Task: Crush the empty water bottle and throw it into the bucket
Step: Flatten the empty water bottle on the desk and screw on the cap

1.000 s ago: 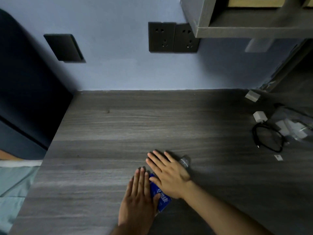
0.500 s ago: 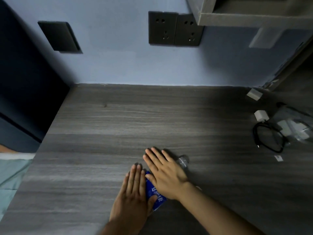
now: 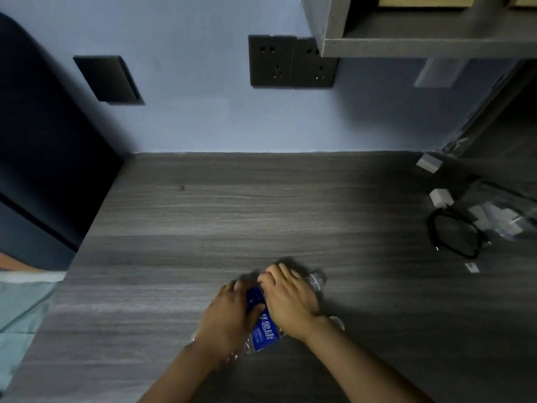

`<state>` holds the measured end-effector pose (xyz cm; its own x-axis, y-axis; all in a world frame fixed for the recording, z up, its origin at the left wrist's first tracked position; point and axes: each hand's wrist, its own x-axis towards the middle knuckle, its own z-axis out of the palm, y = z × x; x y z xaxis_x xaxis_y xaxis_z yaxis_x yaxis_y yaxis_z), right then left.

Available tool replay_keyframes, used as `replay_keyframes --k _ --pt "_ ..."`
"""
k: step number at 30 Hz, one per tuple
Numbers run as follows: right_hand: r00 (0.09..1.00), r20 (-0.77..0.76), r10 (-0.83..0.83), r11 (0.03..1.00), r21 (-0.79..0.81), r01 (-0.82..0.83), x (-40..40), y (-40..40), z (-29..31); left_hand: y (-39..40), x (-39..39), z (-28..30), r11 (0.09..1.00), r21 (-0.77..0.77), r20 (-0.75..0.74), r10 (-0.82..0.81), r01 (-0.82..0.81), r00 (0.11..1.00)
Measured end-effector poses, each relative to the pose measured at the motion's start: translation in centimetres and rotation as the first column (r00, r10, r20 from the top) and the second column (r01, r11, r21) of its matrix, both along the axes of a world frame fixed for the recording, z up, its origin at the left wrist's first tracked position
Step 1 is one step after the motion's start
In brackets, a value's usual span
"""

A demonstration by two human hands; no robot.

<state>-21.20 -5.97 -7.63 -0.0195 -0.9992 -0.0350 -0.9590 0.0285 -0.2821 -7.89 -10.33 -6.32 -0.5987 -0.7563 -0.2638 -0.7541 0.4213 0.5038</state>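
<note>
Change: both hands, flat a second earlier, had curled closed.
Left hand (image 3: 229,312): gripping clear plastic blue-labelled water bottle (image 3: 266,333).
Right hand (image 3: 290,301): gripping it, likely squeezing.
Bottle: lying on grey wood-grain tabletop (image 3: 261,205).

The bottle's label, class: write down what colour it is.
Blue with white print, seen between the two hands on the label in the head view.

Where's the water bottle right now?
In the head view the water bottle lies on its side on the grey desk, near the front edge, pressed between the left hand and right hand.
</note>
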Motion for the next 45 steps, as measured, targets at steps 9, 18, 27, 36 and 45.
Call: replay_keyframes --k 9,18,27,36,45 --pt "0.993 0.114 0.023 0.998 0.057 -0.029 -0.1 0.3 0.4 -1.3 -0.9 1.5 0.918 0.38 -0.105 -0.083 0.117 0.991" --pt "0.935 0.351 -0.048 0.993 -0.083 0.083 -0.3 1.8 2.0 -0.4 -1.2 1.2 0.959 0.282 -0.012 -0.032 0.034 0.999" --pt "0.841 0.322 -0.435 0.899 0.111 0.423 -5.9 9.6 1.0 -0.4 -0.1 0.9 0.979 0.202 0.017 0.023 -0.026 1.0" --pt "0.859 0.357 -0.366 0.929 0.187 0.319 -6.4 11.4 0.7 0.4 0.2 1.8 0.972 0.228 -0.031 -0.057 0.063 0.998" --pt "0.783 0.539 -0.311 0.934 0.022 0.355 -5.5 9.8 1.8 0.9 1.1 3.1 0.978 0.164 -0.018 -0.127 0.128 0.992"
